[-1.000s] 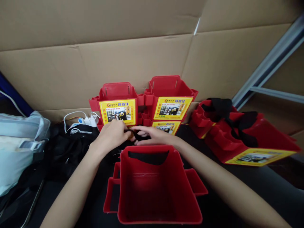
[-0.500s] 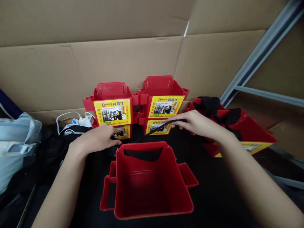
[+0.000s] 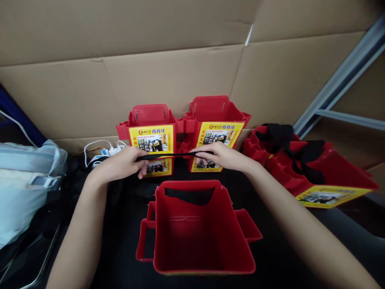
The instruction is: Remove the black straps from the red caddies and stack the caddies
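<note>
A black strap (image 3: 171, 155) is stretched level between my two hands, behind and above the near red tool box. My left hand (image 3: 124, 161) pinches its left end, and my right hand (image 3: 221, 157) has closed on the right end. The near red plastic tool box (image 3: 204, 237) stands with its opening towards me and side pockets on both sides. Inside its far wall, a piece of black webbing (image 3: 191, 196) runs through the slots. Whether the held strap joins that webbing is hidden behind the wall.
Behind my hands stand two stacks of red boxes with yellow labels, one left (image 3: 152, 110) and one right (image 3: 210, 106). More red boxes with black straps (image 3: 337, 168) lie at right, near a metal frame (image 3: 339, 80). A pale bag (image 3: 27, 188) and white plugs (image 3: 116, 149) are at left.
The strap, slanting down from my right hand before, is now drawn straight between both hands. My right hand has moved left and my left hand has risen. The view has shifted slightly.
</note>
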{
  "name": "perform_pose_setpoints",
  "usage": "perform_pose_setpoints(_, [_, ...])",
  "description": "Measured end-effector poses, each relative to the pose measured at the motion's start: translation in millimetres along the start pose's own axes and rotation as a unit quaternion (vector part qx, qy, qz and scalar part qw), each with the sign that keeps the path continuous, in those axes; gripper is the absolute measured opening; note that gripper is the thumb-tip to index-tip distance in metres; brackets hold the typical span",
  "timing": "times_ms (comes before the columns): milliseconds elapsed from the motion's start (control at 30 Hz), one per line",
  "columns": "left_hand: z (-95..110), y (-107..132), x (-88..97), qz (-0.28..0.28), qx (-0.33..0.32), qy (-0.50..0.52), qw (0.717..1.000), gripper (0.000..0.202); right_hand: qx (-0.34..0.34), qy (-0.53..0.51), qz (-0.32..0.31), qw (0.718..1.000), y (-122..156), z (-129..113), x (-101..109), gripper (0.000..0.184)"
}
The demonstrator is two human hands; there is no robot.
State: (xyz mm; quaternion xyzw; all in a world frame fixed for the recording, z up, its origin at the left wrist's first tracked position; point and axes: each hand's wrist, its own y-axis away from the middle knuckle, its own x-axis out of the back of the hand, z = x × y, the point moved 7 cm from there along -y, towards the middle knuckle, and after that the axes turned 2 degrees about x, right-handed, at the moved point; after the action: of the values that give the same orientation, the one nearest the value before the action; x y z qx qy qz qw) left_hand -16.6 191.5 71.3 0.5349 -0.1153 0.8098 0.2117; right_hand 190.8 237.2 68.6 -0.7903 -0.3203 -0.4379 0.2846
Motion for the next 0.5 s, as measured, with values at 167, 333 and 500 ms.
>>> perform_pose_setpoints(167, [20.7,-8.2,-5.6,0.079,-0.036,0.048,0.995,0.053,0.044,0.018,-0.045,0.998,-8.6,-16.0,-20.7,0.028])
perform_pose_setpoints(333, [49.7,-27.0,-25.8,0.044,-0.087,0.106,0.99,0.03,0.108,-0.027,-0.094,0.989,-33.4,-55.2,-45.4,0.024])
perform_pose_setpoints(500, [22.9,-15.2,-13.5,0.008,-0.034,0.032,0.999,0.02,0.057,-0.157,-0.08,0.983,-40.6,-36.0,-63.6,0.03])
